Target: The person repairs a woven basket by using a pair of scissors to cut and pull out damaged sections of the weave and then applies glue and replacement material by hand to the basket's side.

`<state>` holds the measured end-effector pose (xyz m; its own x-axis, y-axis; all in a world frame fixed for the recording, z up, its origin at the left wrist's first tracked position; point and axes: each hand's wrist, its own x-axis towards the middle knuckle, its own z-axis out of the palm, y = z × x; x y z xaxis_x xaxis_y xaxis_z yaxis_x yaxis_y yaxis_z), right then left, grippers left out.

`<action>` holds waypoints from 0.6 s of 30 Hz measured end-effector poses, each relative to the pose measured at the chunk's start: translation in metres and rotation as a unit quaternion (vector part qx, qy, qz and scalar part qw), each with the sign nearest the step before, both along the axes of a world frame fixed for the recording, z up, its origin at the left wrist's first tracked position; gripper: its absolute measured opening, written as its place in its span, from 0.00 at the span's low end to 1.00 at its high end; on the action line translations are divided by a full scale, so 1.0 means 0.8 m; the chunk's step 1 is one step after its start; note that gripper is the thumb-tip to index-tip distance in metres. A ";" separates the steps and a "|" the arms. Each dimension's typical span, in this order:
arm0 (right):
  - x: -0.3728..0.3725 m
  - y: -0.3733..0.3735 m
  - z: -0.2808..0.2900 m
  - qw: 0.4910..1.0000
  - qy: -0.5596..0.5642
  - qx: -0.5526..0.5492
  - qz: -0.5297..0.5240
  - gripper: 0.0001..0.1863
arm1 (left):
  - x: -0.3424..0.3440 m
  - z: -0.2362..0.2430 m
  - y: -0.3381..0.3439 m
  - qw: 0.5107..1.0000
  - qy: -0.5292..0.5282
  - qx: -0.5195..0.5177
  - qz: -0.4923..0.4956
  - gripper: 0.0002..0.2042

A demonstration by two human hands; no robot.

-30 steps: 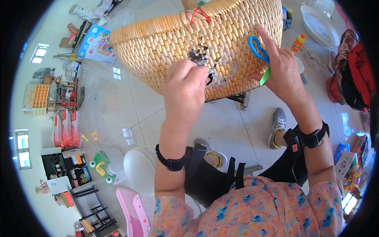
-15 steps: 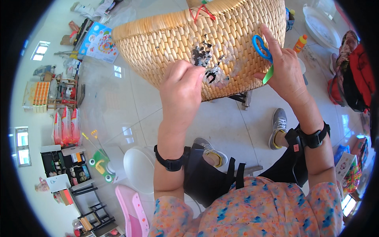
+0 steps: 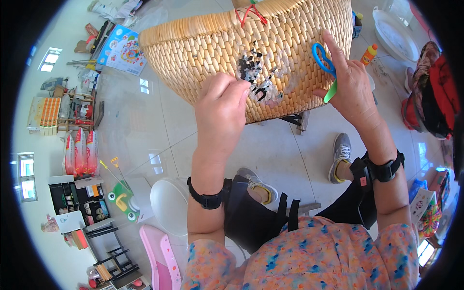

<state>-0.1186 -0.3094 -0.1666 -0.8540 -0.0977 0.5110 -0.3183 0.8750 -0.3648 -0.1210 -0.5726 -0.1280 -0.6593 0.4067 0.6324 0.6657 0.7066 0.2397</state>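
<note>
In front of me stands a woven straw basket, its side turned toward me. A ragged patch of black and whitish scraps clings to the weave. My left hand is closed in a pinch at the lower left of this patch; what its fingertips hold is too small to make out. Scissors, with a blue ring handle and a green part, are held in my right hand. Its index finger stretches up along the basket's right side, and the scissors' blades are hidden. Red cord is tied near the rim.
An orange bottle and a white basin are beyond my right hand. At left are a white bucket, a pink plastic object, a green frog-faced item and an open black case. Bags lie at far right.
</note>
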 end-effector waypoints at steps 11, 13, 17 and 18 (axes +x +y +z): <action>0.002 0.000 -0.001 1.000 -0.015 0.001 -0.006 0.67 | 0.002 0.003 -0.001 1.000 -0.015 -0.019 -0.012 0.05; 0.000 0.001 -0.001 1.000 -0.011 -0.002 -0.002 0.67 | 0.003 0.004 -0.001 1.000 -0.005 0.012 0.010 0.05; -0.001 0.002 -0.008 1.000 0.005 0.012 -0.021 0.67 | -0.003 -0.004 -0.003 1.000 -0.006 0.007 -0.008 0.06; -0.001 0.001 -0.007 1.000 0.005 0.012 -0.020 0.67 | -0.001 -0.002 -0.006 1.000 -0.018 -0.003 -0.010 0.06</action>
<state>-0.1196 -0.3083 -0.1723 -0.8528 -0.0754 0.5168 -0.2855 0.8959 -0.3404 -0.1221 -0.5770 -0.1298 -0.6733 0.4241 0.6057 0.6709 0.6947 0.2593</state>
